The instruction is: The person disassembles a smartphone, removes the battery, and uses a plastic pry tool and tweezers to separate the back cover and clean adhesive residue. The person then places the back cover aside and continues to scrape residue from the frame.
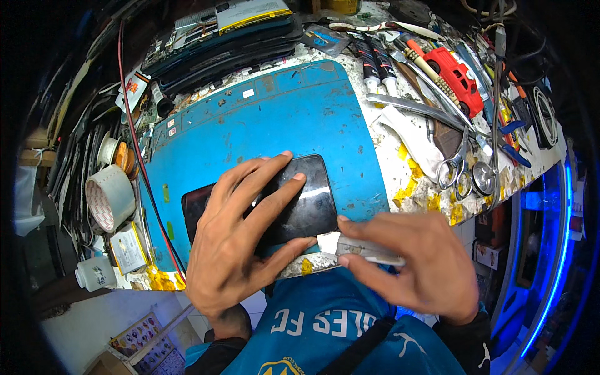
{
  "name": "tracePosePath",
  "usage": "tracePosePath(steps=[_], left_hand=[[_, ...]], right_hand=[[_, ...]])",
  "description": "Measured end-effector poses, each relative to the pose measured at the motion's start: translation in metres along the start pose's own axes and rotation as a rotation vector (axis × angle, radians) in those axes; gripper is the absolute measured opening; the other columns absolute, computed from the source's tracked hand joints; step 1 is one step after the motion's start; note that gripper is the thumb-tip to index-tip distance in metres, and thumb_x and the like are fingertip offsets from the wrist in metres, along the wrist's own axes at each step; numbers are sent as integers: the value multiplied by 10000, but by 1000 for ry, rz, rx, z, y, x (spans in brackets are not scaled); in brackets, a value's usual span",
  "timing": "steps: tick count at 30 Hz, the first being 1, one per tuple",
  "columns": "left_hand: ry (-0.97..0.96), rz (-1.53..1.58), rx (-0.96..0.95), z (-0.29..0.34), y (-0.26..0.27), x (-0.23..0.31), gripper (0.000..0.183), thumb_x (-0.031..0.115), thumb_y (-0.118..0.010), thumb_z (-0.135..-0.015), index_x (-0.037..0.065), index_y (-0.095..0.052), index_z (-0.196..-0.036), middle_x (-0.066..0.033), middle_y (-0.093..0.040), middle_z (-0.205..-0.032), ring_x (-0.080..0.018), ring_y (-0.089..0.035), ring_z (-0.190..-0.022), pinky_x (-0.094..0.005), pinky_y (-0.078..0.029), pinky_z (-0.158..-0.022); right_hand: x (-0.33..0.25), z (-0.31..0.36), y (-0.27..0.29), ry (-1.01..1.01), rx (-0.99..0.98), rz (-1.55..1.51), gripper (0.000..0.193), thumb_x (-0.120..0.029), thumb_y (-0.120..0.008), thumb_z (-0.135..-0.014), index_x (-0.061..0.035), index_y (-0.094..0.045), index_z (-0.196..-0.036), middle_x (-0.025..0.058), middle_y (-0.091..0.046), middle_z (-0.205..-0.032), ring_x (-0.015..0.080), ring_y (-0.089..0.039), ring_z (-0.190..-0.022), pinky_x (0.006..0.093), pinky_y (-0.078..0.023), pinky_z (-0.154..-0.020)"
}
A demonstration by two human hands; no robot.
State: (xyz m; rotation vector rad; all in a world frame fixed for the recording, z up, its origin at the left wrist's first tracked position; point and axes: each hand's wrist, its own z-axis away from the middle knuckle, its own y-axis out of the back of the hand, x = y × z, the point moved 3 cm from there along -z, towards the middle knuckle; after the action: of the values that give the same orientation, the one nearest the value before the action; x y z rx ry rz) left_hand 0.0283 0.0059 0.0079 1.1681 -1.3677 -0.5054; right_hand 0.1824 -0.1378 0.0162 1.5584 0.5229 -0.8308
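A black smartphone [319, 200] lies face up on the near part of a blue work mat [275, 112], its glossy surface catching the light. My left hand [234, 231] spans it with fingers apart, the thumb along the near edge and the fingertips reaching the far edge; the phone's middle is hidden beneath. At the phone's near right corner, my right hand [412, 262] pinches a flat greyish tool [369, 250] between thumb and fingers. A white end [328, 242] of the tool touches or nearly touches the phone's edge; its exact kind cannot be made out.
Scissors [455, 170], metal tweezers [406, 106], a red toy car [455, 80] and pliers [514, 147] crowd the right side. A roll of tape [111, 197] and a red-black cable [140, 162] are at left. Stacked devices [231, 53] stand behind the mat. The table's front edge is close.
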Motion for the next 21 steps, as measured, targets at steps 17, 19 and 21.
tracePosePath(steps=[17, 19, 21], left_hand=[[-85, 117, 433, 4, -2, 3, 769, 146, -928, -592, 18, -581, -1266, -225, -612, -1287, -366, -604, -1154, -449, -484, -996], [-153, 71, 588, 5, -5, 3, 841, 241, -956, -627, 38, -492, -1299, -248, -606, -1253, -379, -610, -1137, -458, -505, -958], [-203, 75, 713, 11, -5, 5, 890, 304, -964, -644, 52, -439, -1318, -256, -601, -1236, -389, -611, -1128, -463, -514, -937]], right_hand=[[-4, 21, -3, -10, 398, -129, 355, 11, -757, -822, 2, -693, -1171, 146, -699, -856, 207, -680, -726, 295, -491, -631], [-9, 20, -4, 129, 488, -76, 331, 27, -751, -826, 18, -683, -1150, 152, -718, -893, 224, -718, -754, 304, -546, -639], [-13, 17, -11, 243, 621, -125, 359, 28, -740, -842, 2, -665, -1192, 136, -714, -914, 239, -726, -740, 330, -578, -622]])
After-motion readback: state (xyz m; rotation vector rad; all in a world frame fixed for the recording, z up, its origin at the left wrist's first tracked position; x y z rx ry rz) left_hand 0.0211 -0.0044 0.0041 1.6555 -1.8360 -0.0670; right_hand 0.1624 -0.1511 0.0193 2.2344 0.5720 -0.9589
